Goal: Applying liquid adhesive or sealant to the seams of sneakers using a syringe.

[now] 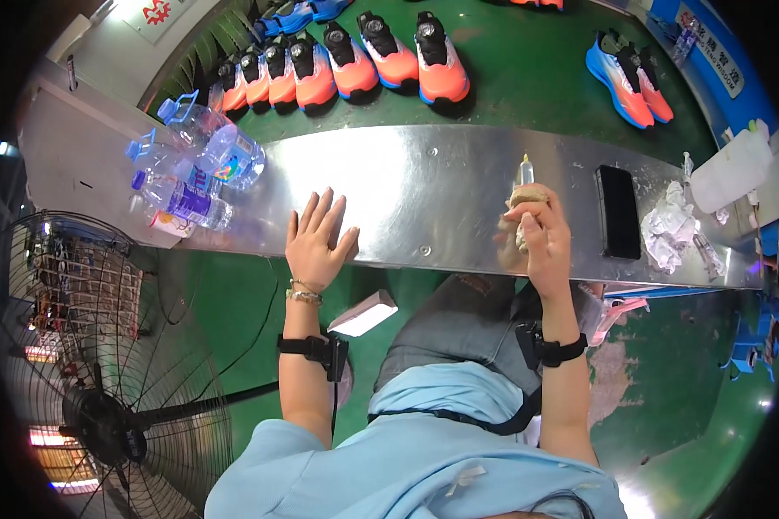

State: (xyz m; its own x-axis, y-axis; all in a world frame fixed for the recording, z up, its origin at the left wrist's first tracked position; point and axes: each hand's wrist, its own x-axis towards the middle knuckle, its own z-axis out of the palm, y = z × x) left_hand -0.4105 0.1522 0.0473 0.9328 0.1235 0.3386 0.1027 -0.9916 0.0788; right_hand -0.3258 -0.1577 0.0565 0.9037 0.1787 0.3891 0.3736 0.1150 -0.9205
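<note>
"Holding the left hand [317,251] palm down over the near side of the table [389,173], I read its fingers as spread apart. It grips nothing. I cannot tell whether the palm bears on the metal."

"State the right grip."

"I have the right hand [545,238] closed on a beige pad [529,195]. The fingers curl against the pad and hide part of it."

"Locate the pad."

"It is at the right-hand part of the table, between the left hand and the black phone [618,212]. A clear tube [526,173] with a yellow tip shows just beyond it, pointing toward the far edge. I cannot tell whether the grip includes the tube."

"List the adjacent items."

"To the right of the phone: crumpled paper [669,227], then a white bottle [731,171]. At the left end of the table: a group of clear bottles [190,203], well apart from the right hand."

"Report the surroundings."

"Beyond the far edge, I see a row of orange shoes [441,71] on a green surface. A separate pair [625,82] is farther right. A fan [104,424] is at lower left."
</note>
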